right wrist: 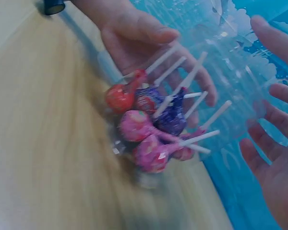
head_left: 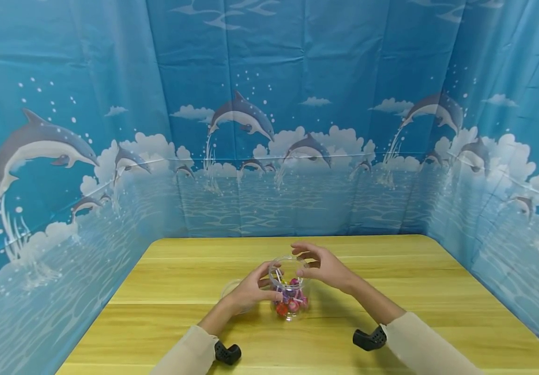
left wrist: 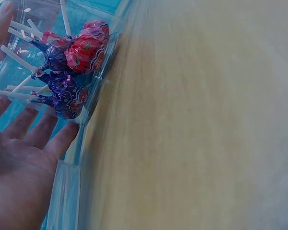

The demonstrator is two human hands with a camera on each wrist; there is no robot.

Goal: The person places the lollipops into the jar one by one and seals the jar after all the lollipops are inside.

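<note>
A clear plastic jar (head_left: 289, 316) stands on the table with several wrapped lollipops (head_left: 293, 305) at its bottom, red, pink and purple, their white sticks pointing up. My left hand (head_left: 249, 290) holds the jar's left side, thumb across the front and fingers round the back. Spread and slightly bent, the fingers of my right hand (head_left: 324, 268) are beside the jar's rim on the right. In the right wrist view this hand (right wrist: 278, 139) holds nothing, and the left hand (right wrist: 137, 36) shows behind the clear wall.
A clear round lid (head_left: 230, 286) lies on the wooden table (head_left: 175, 323) left of the jar, partly hidden by my left hand and forearm. A blue dolphin-print curtain (head_left: 297, 203) hangs along the table's back and sides. Each wrist carries a black camera mount (head_left: 369, 339).
</note>
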